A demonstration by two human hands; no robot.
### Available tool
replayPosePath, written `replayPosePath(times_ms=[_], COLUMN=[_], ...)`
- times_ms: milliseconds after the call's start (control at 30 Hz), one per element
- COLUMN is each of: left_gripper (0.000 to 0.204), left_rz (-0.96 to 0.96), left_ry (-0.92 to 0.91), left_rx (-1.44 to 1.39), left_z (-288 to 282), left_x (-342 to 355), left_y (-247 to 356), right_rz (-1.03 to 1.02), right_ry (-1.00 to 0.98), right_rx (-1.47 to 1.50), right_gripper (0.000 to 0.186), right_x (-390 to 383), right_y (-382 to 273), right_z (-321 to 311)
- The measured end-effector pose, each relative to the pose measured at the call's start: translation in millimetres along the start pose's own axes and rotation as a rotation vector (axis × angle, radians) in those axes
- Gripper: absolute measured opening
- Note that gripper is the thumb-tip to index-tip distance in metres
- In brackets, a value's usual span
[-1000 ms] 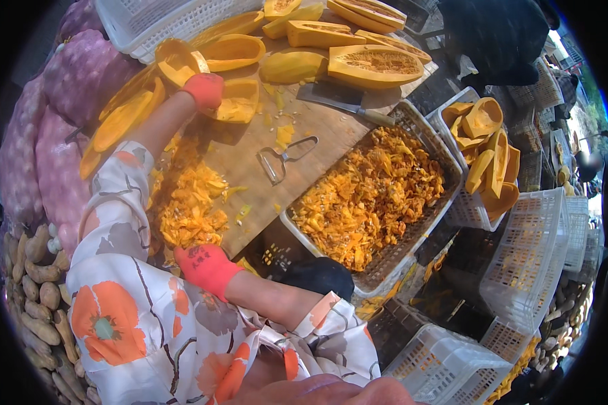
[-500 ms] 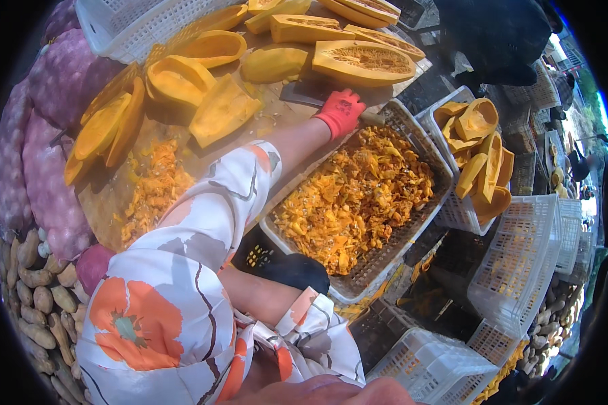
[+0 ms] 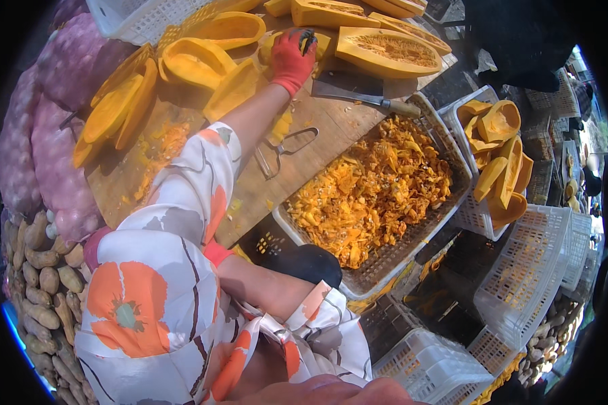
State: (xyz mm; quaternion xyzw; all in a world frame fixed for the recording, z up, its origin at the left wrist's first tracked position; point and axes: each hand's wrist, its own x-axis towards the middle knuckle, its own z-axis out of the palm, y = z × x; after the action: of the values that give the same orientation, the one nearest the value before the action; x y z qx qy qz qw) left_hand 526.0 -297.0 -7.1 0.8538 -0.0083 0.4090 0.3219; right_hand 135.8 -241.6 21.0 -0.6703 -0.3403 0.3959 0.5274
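My left hand [image 3: 294,57], in a red glove with dark fingertips, reaches across the board and is closed on a pumpkin half [image 3: 325,46] lying near the far edge. A cleaver [image 3: 358,93] with a wooden handle rests just right of it, its handle end over the rim of a crate. My right hand [image 3: 216,252], also red-gloved, is mostly hidden behind my left sleeve, so its fingers do not show. Between my left forearm and the crate lies a metal tool with a looped handle [image 3: 297,140]. Another pumpkin half [image 3: 388,52], full of seeds, lies beyond the cleaver.
The wooden board [image 3: 338,125] carries several hollowed pumpkin halves [image 3: 199,62] and scraped pulp [image 3: 165,148]. A crate of pulp and seeds [image 3: 378,196] stands at its right edge. White crates [image 3: 520,270] stand further right; mesh sacks [image 3: 64,135] and tubers [image 3: 51,280] lie left.
My left hand has left the cleaver's handle and moved left onto the pumpkin half. The looped metal tool has come into view on the board, and part of my right glove shows.
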Motion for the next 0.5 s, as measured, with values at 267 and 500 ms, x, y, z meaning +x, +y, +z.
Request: replayPosePath(times_ms=[267,500], left_gripper=[0.098,0.097], left_rz=[-0.163,-0.072], left_ry=[-0.784,-0.844], left_rx=[0.539,0.394], left_z=[16,2], left_x=[60,60], left_y=[-31,-24], right_rz=[0.079,0.133], right_ry=[0.102,0.208], right_rx=[0.089,0.138], right_gripper=[0.02,0.018], right_x=[24,35], right_y=[57,81], right_z=[48,80])
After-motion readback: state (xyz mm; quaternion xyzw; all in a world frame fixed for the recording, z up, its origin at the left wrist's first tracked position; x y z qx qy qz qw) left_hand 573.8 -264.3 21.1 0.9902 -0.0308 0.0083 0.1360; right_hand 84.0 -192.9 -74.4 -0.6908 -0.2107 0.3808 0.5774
